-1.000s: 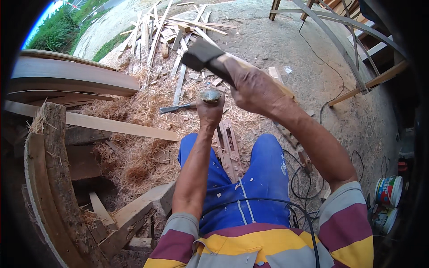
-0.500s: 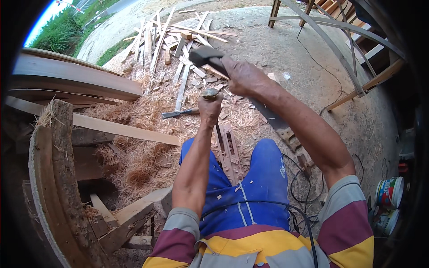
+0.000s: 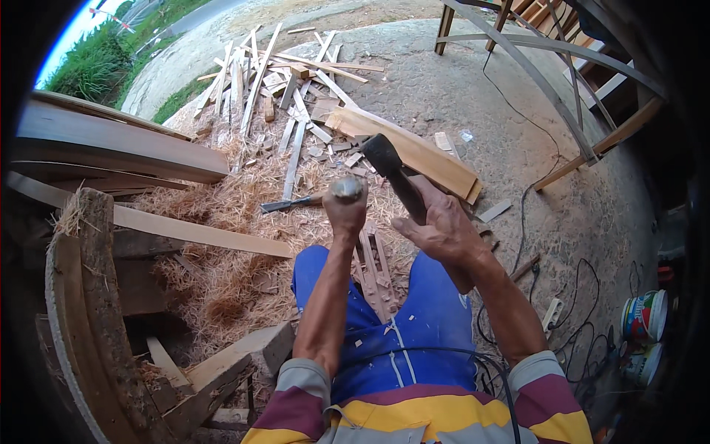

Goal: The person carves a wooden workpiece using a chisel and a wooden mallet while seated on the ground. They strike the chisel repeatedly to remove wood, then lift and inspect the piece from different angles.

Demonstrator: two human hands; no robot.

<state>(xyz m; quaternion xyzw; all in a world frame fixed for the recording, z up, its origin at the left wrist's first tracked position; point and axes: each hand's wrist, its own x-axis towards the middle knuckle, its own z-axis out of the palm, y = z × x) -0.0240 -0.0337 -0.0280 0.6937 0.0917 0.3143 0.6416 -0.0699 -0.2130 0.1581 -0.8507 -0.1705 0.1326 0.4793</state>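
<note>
We see rough concrete ground (image 3: 473, 96) strewn with wood offcuts (image 3: 281, 81) and shavings (image 3: 222, 281). Our left hand (image 3: 345, 211) is clenched round a chisel (image 3: 296, 201) above the shavings; our right hand (image 3: 442, 229) grips a mallet (image 3: 390, 169) just beside it.

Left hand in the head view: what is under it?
The left hand grips a chisel whose struck end shows above the fist. Below lie slotted wooden strips across blue shorts, amid wood shavings. The chisel's blade and where it meets the wood are covered by the fist.
</note>
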